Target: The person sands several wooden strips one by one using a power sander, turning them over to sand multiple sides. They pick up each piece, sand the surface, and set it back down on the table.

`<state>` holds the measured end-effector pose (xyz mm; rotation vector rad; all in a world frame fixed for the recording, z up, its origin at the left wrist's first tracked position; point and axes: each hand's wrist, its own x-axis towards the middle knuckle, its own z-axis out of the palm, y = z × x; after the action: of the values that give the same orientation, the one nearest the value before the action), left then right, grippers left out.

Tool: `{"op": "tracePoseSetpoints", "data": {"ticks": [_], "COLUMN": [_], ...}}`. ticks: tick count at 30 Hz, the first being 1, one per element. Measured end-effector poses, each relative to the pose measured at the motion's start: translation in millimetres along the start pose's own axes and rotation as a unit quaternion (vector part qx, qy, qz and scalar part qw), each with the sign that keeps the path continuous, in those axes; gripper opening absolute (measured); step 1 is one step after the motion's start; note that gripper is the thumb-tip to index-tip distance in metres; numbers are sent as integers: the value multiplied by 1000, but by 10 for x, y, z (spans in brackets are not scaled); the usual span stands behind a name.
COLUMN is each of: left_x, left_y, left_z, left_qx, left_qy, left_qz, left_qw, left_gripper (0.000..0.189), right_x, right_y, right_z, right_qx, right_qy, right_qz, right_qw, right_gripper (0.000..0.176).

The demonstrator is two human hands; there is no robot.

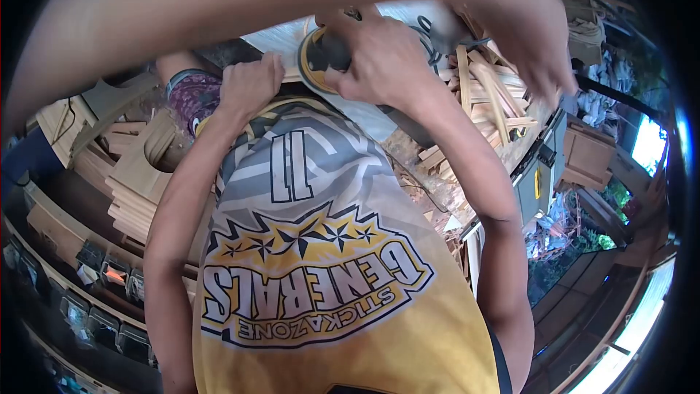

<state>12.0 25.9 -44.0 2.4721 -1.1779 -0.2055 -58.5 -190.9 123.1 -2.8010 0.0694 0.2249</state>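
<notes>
My left hand [251, 86] is closed at the end of a pale wooden strip [292, 74], just left of a round yellow and black power sander [315, 62]. The fingers of my right hand [386, 58] are wrapped over the top of the sander, whose disc edge lies close to the strip. Beneath and beyond the sander is a light grey flat surface [372, 118]. My grey and yellow jersey fills the lower middle.
Another person's blurred arm [292, 7] crosses the top, its hand [536, 55] at upper right. Wood offcuts [492, 87] lie right of the sander, near a grey case [536, 175]. Stacked boards [138, 182] and bins [109, 273] are at left. A patterned garment [195, 98] shows near my left hand.
</notes>
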Motion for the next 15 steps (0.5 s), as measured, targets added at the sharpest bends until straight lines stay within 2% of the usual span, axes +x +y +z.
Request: {"op": "tracePoseSetpoints", "data": {"ticks": [2,4,6,8,12,15], "left_x": [-84,-238,-418,-586,-695,-532], "left_y": [-25,-101,-172,-251,-186,56], "left_z": [-24,-111,-262,-471,-999,-1399], "left_qx": [-5,-1,23,38,52,64], "left_qy": [-6,-10,-9,18,55,112], "left_qz": [1,-38,-54,-92,-67,-49], "left_qw": [1000,999,998,995,995,990], "left_gripper": [29,29,31,31,30,30], "right_x": [9,-59,-139,-183,-173,-133], "right_y": [0,163,359,555,869,924], "right_z": [-77,-140,-220,-214,-215,-166], "right_qx": [3,2,-29,-49,-66,-42], "right_qy": [-33,-22,-28,3,68,86], "right_qz": [41,54,118,142,192,182], "right_qw": [999,998,992,989,977,979], "right_gripper": [54,58,63,62,61,62]}}
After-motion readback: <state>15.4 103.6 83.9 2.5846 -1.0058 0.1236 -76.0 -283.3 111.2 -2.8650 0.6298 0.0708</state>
